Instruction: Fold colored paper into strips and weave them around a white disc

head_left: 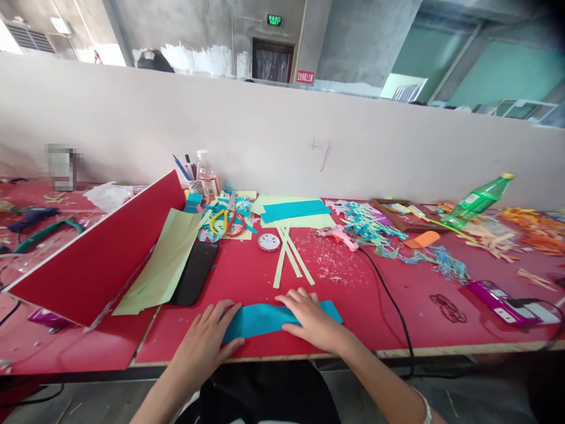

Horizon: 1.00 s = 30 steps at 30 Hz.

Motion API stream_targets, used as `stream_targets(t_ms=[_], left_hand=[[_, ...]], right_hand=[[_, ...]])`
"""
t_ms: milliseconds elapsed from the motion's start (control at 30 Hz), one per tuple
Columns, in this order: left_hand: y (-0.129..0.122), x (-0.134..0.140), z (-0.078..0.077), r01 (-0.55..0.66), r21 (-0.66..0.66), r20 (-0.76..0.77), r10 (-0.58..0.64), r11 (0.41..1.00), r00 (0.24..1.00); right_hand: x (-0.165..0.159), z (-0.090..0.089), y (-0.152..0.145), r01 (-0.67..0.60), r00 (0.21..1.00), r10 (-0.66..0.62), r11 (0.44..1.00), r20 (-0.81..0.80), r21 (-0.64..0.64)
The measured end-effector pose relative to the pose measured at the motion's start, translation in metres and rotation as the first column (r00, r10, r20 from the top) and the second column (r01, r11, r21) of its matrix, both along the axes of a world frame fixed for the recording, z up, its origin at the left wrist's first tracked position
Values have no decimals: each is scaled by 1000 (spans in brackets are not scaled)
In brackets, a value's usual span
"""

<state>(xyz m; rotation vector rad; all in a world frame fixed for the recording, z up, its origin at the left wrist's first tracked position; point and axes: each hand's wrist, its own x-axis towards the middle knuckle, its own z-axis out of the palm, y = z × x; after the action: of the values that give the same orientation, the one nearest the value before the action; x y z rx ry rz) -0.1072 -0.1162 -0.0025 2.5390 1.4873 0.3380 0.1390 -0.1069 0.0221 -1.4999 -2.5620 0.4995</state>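
A strip of blue paper (260, 317) lies near the front edge of the red table. My left hand (210, 333) grips its left end, thumb at the near side and fingers at the far side. Over its right part is my right hand (311, 318), thumb and fingers pinching across the strip. Beyond it, several narrow pale green paper strips (289, 256) lie crossed, next to a small round white tin (269, 242). Another blue paper piece (295, 210) rests on pale green sheets at the back.
A pink glue gun (339, 237) lies to the right, its black cord running off the front edge. Scissors (230, 218) sit on paper scraps. At left are a black phone (195, 274) and a standing red board (106, 259). A green bottle (479, 203) leans at right.
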Motion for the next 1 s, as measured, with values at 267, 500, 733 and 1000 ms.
stream_targets(t_ms=[267, 500, 733, 1000], left_hand=[[10, 15, 28, 122, -30, -42, -123, 992, 991], [5, 28, 53, 397, 356, -236, -330, 846, 914], [3, 38, 25, 375, 128, -275, -330, 918, 903], [9, 29, 10, 208, 31, -54, -206, 978, 977]], right_hand=[[-2, 10, -7, 34, 998, -23, 977, -57, 211], [-4, -4, -29, 148, 988, -103, 834, -113, 532], [5, -18, -29, 49, 999, -39, 948, -37, 316], [-9, -20, -17, -2, 999, 14, 948, -35, 319]])
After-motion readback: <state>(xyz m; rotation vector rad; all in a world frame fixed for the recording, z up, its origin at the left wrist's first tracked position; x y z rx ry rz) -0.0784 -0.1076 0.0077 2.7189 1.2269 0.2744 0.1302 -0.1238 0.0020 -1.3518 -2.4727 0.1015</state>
